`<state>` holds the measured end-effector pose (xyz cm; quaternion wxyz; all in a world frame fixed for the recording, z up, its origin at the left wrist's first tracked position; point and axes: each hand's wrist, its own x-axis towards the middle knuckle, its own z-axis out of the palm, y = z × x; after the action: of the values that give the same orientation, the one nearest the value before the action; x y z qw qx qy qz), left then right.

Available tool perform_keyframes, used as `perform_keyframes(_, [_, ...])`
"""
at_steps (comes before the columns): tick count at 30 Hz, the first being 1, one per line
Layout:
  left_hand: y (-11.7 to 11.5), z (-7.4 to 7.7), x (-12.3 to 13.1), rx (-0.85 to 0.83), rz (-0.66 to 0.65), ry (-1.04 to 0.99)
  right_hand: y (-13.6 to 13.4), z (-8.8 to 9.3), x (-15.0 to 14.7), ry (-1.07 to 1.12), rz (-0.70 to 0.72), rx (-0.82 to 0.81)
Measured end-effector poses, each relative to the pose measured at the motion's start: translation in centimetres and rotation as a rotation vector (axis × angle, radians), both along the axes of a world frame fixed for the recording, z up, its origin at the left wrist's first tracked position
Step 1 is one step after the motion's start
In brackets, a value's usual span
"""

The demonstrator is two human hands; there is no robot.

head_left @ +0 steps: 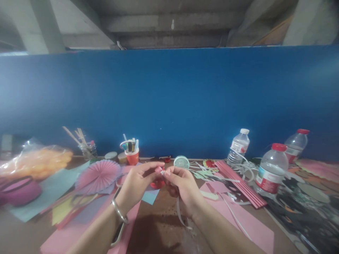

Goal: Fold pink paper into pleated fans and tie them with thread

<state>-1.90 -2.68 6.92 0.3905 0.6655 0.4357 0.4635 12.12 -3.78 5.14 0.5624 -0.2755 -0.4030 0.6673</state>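
Observation:
My left hand [141, 179] and my right hand [182, 182] meet above the middle of the table, both closed in a pinch. Between the fingertips is a small pink-and-white piece [160, 170], too small to make out fully. A narrow white strip [179, 212] hangs from under my right hand and curls toward the tabletop. Just below the fingers a round red object [157, 184] shows, partly hidden by the left hand. Behind the hands stands a mint-green handheld fan [181, 162].
To the left lie a pink pleated paper fan [98, 176], coloured paper sheets and a red cup [132, 157] of tools. On the right are pink pleated paper [241, 184], pink paper [255, 225] and plastic bottles [272, 170]. A blue panel [169, 95] rises behind the table.

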Motion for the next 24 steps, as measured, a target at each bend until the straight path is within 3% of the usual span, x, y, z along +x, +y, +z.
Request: perform_keyframes(24, [0.03, -0.32, -0.57, 0.093, -0.131, 0.01, -0.41, 0.44, 0.02, -0.119, 0.019, -0.023])
